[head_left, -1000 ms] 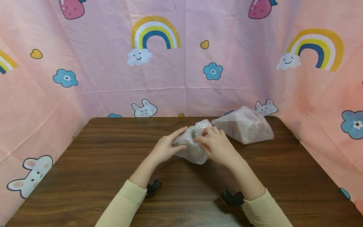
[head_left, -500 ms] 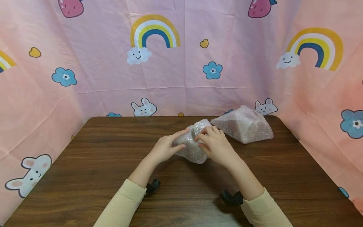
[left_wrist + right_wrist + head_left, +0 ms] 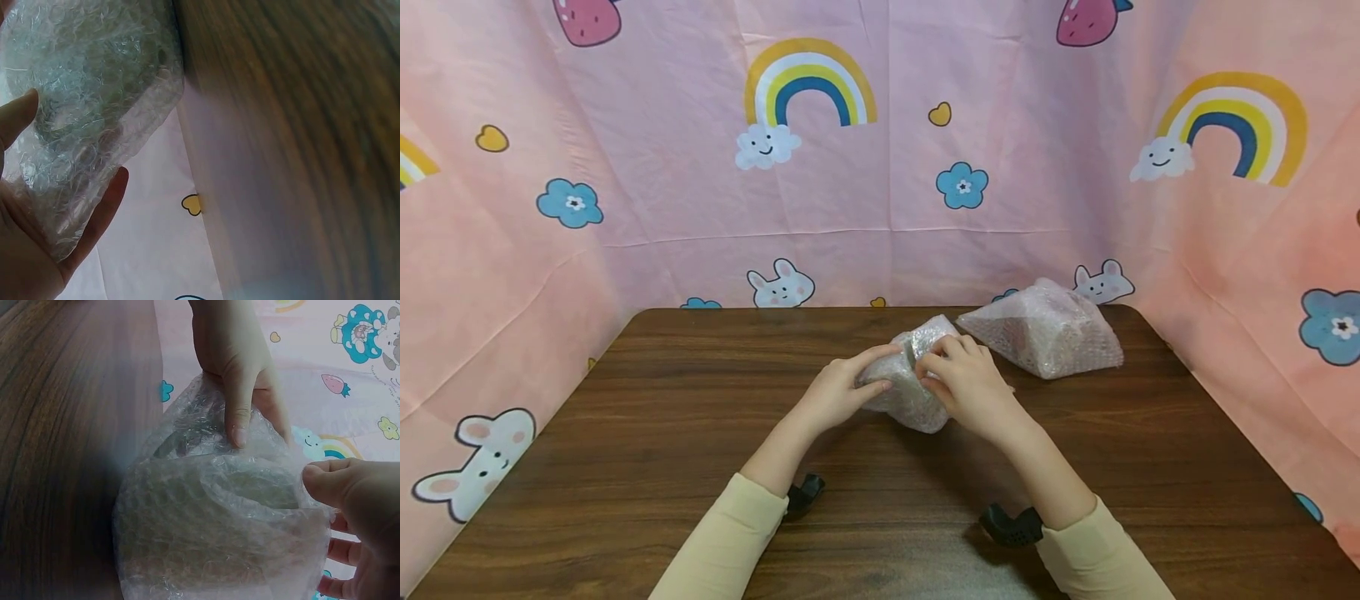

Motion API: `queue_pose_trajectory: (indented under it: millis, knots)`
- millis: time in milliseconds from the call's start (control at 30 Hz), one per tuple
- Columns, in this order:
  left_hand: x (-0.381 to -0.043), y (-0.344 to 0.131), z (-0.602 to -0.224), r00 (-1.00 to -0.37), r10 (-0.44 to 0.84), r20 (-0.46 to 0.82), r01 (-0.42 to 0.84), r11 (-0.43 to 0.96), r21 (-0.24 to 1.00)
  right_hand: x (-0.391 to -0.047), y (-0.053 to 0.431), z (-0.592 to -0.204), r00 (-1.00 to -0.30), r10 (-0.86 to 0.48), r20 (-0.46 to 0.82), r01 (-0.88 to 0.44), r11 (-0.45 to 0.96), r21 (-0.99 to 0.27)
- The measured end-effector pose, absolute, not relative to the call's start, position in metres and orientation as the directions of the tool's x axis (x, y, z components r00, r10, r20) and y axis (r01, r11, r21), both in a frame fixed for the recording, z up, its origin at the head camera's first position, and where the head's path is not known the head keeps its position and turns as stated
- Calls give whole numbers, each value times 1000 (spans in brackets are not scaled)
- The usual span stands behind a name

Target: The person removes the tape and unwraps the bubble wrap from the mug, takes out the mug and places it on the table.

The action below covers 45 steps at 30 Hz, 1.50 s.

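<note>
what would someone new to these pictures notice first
Probably the pink backdrop, printed with rainbows and bunnies, behind the brown table. Near the head view's center, the left hand and right hand hold a bubble-wrapped bundle. Another wrapped bundle lies farther back, to the right.

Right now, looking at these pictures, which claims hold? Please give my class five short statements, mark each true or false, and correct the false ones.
1. The left grip and right grip both touch the nearer bundle. True.
2. The table is dark brown with wood grain. True.
3. Just one bundle is present. False: a farther bundle lies to the right.
4. The person wears dark blue. False: the sleeves are pale yellow.
5. Rainbows decorate the backdrop. True.
</note>
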<state>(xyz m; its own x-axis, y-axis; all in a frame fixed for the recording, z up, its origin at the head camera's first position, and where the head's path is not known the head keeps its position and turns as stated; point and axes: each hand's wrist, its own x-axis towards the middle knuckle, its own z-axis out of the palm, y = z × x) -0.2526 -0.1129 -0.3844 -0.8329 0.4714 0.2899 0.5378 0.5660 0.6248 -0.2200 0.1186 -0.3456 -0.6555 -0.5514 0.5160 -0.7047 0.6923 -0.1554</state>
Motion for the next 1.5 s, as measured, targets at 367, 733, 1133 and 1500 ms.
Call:
queue_pose_trajectory:
  millis: [367,733,1133,1500]
  knots:
    - [-256,-113,-387,-827,470,308,546,540,640,-218,136,-331,-696,-532,483,-718,495,-490]
    - [-256,-112,-386,-818,474,325,563,544,623,-222,142,-331,-707,-490,510,-704,420,-573]
    - [-256,-113,-386,-816,467,340,568,544,617,-224,150,-328,-747,-427,510,-662,406,-630]
    - [-256,-113,-386,-818,470,332,565,544,620,-228,155,-329,-756,-386,529,-655,421,-628]
